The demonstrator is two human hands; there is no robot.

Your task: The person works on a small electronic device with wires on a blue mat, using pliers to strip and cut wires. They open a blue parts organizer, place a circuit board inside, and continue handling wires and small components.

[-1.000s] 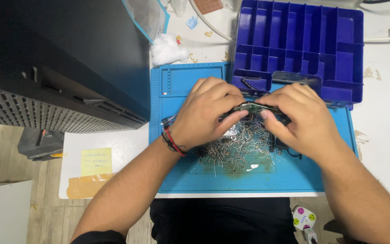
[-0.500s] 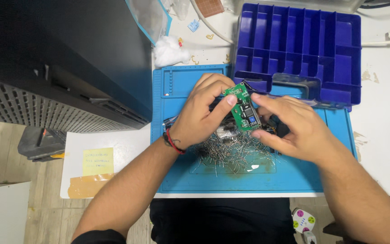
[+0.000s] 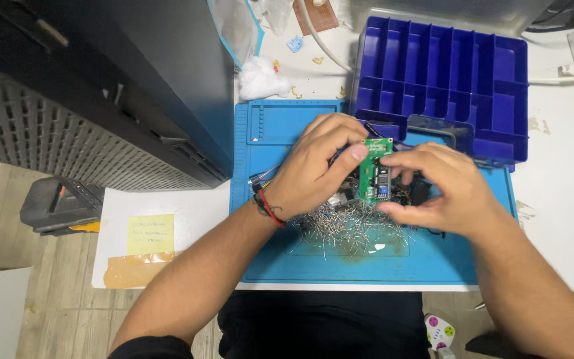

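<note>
Left hand (image 3: 313, 166) and right hand (image 3: 443, 189) meet, fingers pinched; forearms angled inward.

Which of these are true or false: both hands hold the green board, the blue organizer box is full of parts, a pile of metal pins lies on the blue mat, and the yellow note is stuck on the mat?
1. Both hands, the left hand and the right hand, hold the small green circuit board. True.
2. The blue organizer box is full of parts. False: its visible compartments look empty.
3. A pile of thin metal pins lies on the blue mat. True.
4. The yellow note is stuck on the mat. False: it lies on the white table, left of the mat.
</note>
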